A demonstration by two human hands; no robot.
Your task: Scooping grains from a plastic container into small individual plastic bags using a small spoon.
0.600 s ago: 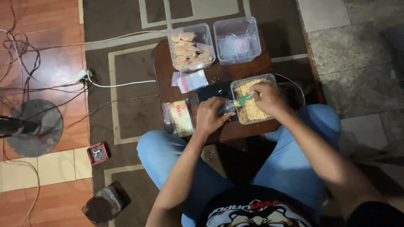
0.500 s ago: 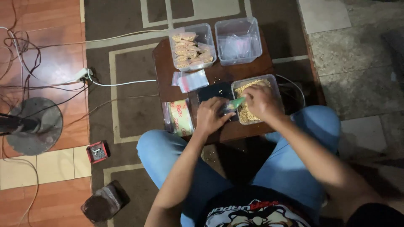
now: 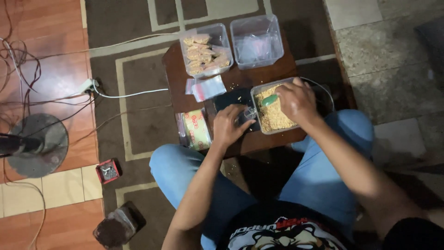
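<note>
Right hand [image 3: 298, 99] grips a green scoop [image 3: 269, 100] over the tub of yellow crumbs [image 3: 273, 115] at centre frame, while the left hand [image 3: 230, 126] pinches a small clear bag [image 3: 250, 113] just beside it. With the bag mouth that narrow, crumbs could easily spill onto the bench [image 3: 240, 81].

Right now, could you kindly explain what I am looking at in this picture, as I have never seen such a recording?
This is one view from a camera worn on a person's head, looking down at their own bare hands; there is no machine. The person sits on a patterned rug with a small dark wooden table at their knees. The right hand holds a green scoop in a clear tub of yellowish crumbs. The left hand holds a small clear bag beside that tub. Further back stand a tub of filled packets and a tub of clear bags. A fan base and cables lie to the left.
</note>
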